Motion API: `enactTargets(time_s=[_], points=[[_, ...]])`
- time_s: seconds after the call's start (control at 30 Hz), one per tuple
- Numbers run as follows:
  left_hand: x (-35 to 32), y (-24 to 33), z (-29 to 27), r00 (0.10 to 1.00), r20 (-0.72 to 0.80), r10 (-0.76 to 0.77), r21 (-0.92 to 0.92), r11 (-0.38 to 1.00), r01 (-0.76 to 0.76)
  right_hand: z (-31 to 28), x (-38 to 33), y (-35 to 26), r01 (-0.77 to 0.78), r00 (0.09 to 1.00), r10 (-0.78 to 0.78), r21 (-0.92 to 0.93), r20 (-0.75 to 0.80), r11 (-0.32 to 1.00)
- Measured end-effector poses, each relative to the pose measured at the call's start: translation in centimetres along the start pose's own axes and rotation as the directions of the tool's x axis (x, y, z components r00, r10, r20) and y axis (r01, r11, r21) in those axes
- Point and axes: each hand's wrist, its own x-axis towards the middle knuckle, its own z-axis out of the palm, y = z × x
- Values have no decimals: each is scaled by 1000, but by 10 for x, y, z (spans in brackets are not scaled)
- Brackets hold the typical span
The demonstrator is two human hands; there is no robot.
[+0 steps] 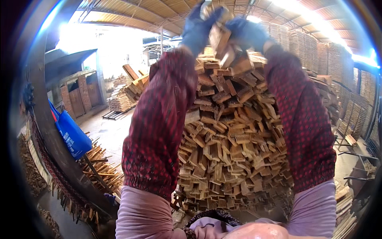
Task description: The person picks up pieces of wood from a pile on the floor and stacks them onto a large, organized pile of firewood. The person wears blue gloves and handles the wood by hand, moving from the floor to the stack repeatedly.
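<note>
Both my arms reach up and forward to the top of a tall heap of short wooden offcuts (234, 151). In a dark blue glove, my left hand (199, 28) has its fingers closed round several wood pieces (219, 39). My right hand (247, 33), also gloved in blue and blurred by motion, presses on the same pieces from the other side. Some of these pieces hang at a tilt just over the heap's top, and one looks loose below the gloves. Dark red checked sleeve covers reach from my wrists past my elbows.
A blue bag (71, 131) hangs by a dark post (59, 103) at the left. Thin wood strips (101, 161) lie below it. Stacked boards (121, 97) stand farther back, and tall wood stacks (302, 51) line the right. A dark cart (361, 169) sits at the far right.
</note>
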Motion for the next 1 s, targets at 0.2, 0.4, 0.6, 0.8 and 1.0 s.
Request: enactTargets(time_s=[0.2, 0.4, 0.6, 0.8, 1.0], points=[[-57, -7, 38, 920, 392, -26, 761, 571, -308, 23, 11, 121, 348, 937, -285, -497, 200, 795], [-59, -91, 30, 928, 372, -1, 865, 362, -347, 4, -64, 13, 7, 997, -25, -220, -79, 976], [-70, -42, 37, 955, 293, 40, 575, 791, -210, 13, -311, -35, 6, 1000, -3, 172, -16, 985], [-28, -18, 81, 699, 693, 178, 358, 756, -548, -28, -734, -140, -848, 412, 911, 357, -24, 393], [-101, 58, 184, 828, 502, 249, 463, 732, -500, -127, -1041, -459, -962, -269, 865, 161, -424, -220]])
